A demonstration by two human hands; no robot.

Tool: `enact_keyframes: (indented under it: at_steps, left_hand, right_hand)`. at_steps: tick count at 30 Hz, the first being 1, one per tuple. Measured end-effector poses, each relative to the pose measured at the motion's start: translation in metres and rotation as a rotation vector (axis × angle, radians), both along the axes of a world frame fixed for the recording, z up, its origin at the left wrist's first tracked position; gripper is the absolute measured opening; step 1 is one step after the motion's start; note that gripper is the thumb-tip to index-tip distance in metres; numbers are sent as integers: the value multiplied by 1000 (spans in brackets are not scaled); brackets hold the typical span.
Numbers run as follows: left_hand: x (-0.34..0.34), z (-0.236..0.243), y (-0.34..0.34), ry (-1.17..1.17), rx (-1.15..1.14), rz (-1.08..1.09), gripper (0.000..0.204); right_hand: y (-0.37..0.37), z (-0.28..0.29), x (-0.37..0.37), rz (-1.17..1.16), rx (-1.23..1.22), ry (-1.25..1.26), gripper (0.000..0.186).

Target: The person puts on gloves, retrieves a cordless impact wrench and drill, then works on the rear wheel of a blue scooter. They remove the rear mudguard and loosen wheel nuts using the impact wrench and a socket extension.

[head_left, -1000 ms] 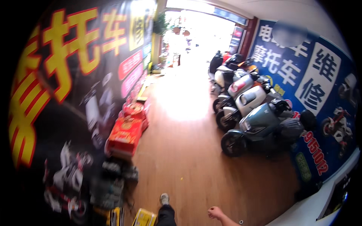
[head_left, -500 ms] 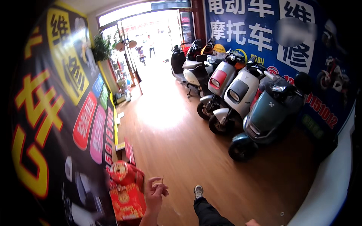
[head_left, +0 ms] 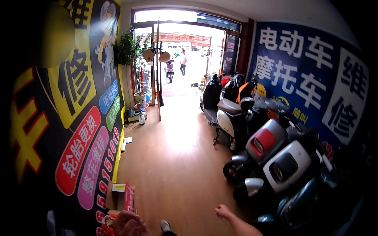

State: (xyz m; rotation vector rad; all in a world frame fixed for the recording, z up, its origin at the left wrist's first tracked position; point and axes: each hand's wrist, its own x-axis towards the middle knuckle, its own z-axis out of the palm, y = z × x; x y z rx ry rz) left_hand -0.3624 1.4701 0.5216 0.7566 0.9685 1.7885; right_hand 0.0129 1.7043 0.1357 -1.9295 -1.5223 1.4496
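My left hand [head_left: 128, 224] is at the lower edge, beside the red and gold boxes [head_left: 108, 225] along the left wall. Its fingers are curled in. Whatever they hold is too small or hidden to make out now. My right hand [head_left: 223, 211] swings over the wooden floor on the right, fingers closed, with nothing visible in it. Nearest to it stands a row of scooters, among them a white one [head_left: 296, 157] with a black front panel and a dark teal one [head_left: 301, 204]. One shoe [head_left: 165, 225] shows between my hands.
A silver and red scooter [head_left: 271, 133] and a cream one [head_left: 226, 122] stand further along the right. An open cardboard box [head_left: 115, 200] lies by the left banner. Ahead, a potted plant [head_left: 140, 98] stands beside the open glass doorway; a person [head_left: 183, 63] is outside.
The view has moved forward and tilted up toward the doorway. My left hand, earlier raised with a thin stick between its fingers, sits lower in view. My right hand has come further into view.
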Motion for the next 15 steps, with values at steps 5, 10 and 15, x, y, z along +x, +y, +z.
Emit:
enact_keyframes:
  at_steps: [5, 10, 15]
  left_hand:
    - [-63, 22, 177, -98, 450, -590, 38]
    - [-108, 109, 411, -27, 871, -1308, 52]
    - [-92, 115, 598, -59, 979, -1404, 55]
  right_hand:
    - [167, 34, -65, -114, 37, 149, 24]
    - [151, -167, 125, -51, -27, -501, 28]
    - [150, -99, -30, -302, -736, -245, 32]
